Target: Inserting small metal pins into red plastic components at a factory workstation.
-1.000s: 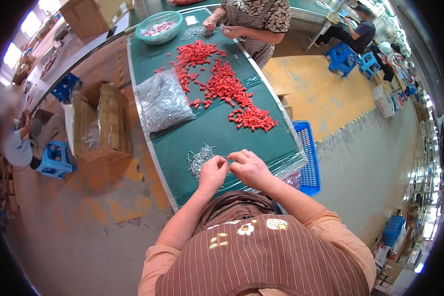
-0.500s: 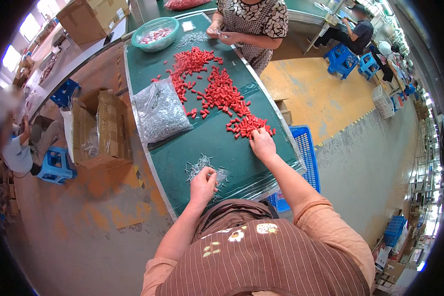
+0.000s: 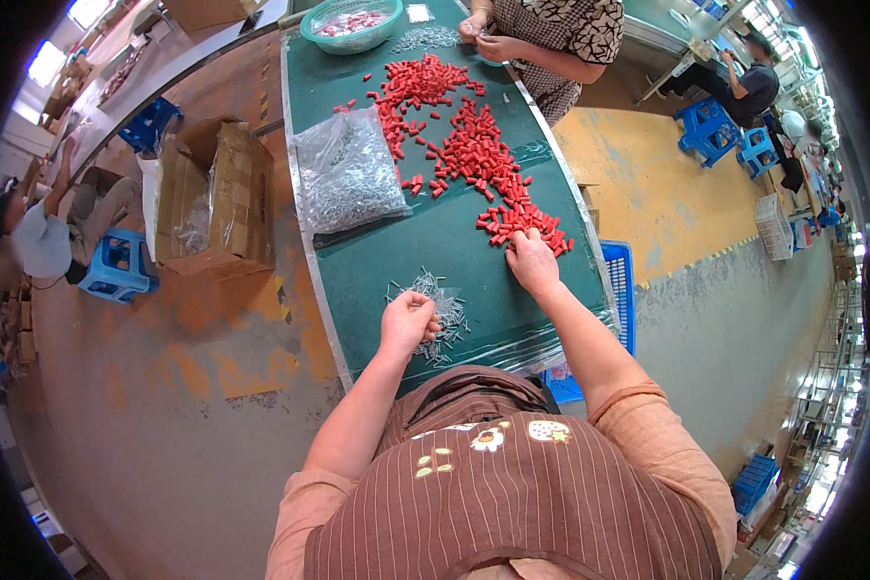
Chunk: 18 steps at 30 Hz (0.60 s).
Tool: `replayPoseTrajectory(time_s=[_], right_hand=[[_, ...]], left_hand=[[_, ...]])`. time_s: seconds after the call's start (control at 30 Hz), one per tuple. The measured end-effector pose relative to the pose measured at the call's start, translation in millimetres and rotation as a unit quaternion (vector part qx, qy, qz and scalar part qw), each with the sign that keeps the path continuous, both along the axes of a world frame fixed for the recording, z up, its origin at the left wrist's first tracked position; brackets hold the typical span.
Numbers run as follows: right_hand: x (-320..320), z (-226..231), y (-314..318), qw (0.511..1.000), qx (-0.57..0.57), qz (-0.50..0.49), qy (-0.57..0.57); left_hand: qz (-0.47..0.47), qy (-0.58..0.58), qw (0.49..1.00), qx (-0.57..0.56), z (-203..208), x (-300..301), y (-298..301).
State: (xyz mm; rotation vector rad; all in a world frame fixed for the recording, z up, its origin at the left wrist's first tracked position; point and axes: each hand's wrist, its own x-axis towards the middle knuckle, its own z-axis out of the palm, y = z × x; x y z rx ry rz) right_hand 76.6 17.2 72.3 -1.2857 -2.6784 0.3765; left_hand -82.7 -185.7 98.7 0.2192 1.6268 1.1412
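Note:
My left hand point(image 3: 410, 323) is closed, fingers curled, over a small pile of thin grey screws point(image 3: 445, 333) near the table's front end. Whatever its fingertips hold is too small to make out. A piece of clear plastic point(image 3: 449, 303) lies among the screws. My right hand point(image 3: 533, 261) reaches to the near edge of a heap of small red plastic caps point(image 3: 478, 145). Its fingers are bent together against the caps, and their tips are partly hidden. Beyond the screws lies a clear bag full of the same grey pieces point(image 3: 348, 174).
The green table point(image 3: 358, 280) has a pale metal edge. Across it a co-worker's hands point(image 3: 488, 39) work beside a green basket point(image 3: 351, 27) and more grey pieces point(image 3: 425, 39). A blue crate point(image 3: 619, 290) stands at the right, a cardboard box point(image 3: 217, 208) at the left.
The whole view has shifted, so the table sits higher and farther right. My right hand stays at the red caps; my left hand stays curled over the screws.

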Motion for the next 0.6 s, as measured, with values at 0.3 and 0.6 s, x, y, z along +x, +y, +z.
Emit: replayPoseTrajectory(time_s=[0.3,0.6], right_hand=[[13.8,-3.2,-10.3,0.997,-0.008,0.047,-0.065],[40.6,-4.4,-22.1,0.993,-0.099,0.063,-0.009]], left_hand=[[0.067,-0.096,0.993,0.018,-10.9,-10.1,-10.2],[-0.015,0.115,0.993,0.027,1.0,-5.5,2.2]])
